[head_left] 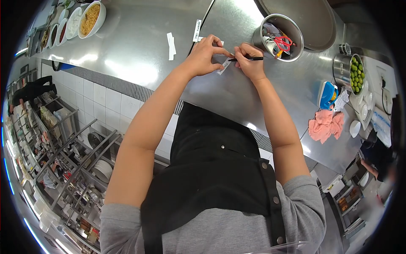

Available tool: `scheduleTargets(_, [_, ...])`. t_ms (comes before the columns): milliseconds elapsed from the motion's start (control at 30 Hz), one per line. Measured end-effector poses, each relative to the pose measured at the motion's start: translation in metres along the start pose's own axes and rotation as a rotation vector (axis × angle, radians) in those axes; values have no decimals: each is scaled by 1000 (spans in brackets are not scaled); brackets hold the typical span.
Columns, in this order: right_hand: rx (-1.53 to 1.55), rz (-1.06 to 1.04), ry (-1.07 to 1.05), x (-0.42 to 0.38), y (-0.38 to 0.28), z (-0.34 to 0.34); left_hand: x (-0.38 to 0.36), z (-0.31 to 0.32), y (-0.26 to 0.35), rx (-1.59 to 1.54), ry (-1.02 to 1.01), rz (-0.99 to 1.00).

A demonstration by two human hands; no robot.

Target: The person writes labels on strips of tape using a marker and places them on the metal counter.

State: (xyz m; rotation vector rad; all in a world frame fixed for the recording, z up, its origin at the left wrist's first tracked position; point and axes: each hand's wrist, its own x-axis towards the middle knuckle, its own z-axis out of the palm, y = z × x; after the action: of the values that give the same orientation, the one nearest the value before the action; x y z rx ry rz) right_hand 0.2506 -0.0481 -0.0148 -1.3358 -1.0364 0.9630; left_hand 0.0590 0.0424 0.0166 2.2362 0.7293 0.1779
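Note:
My right hand (250,62) is closed around a black pen (255,59), its tip down at a small white paper label (223,67) on the steel counter. My left hand (207,56) lies at the label's left side, thumb and fingers spread apart, fingertips touching down near its top and side. Some writing shows on the label, too small to read. Just beyond my left hand, a white label with dark lettering (197,31) lies on the counter, and another white strip is partly covered by my fingers. Further left are blank white paper strips (171,46).
A steel pot (259,37) holding red-handled scissors (283,43) stands right of my hands. White bowls of food (92,20) line the far left. A pink cloth (325,126), a blue container (327,95) and a pot of green limes (356,73) sit at right. People stand at both sides.

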Motion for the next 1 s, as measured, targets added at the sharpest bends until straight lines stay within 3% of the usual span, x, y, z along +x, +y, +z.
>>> scheduleTargets(367, [-72,-69,-9,1,0,0,0,1,-2,-5,-2,4])
scheduleTargets(467, [9,42,10,-1,-4,-1,1,1,-2,2,2,-4])
scheduleTargets(833, [-84,-113,8,1,2,-1,1,-1,1,-7,2,-9])
scheduleTargets(1000, [-35,-47,48,0,-3,2,1,-1,2,-7,0,-18])
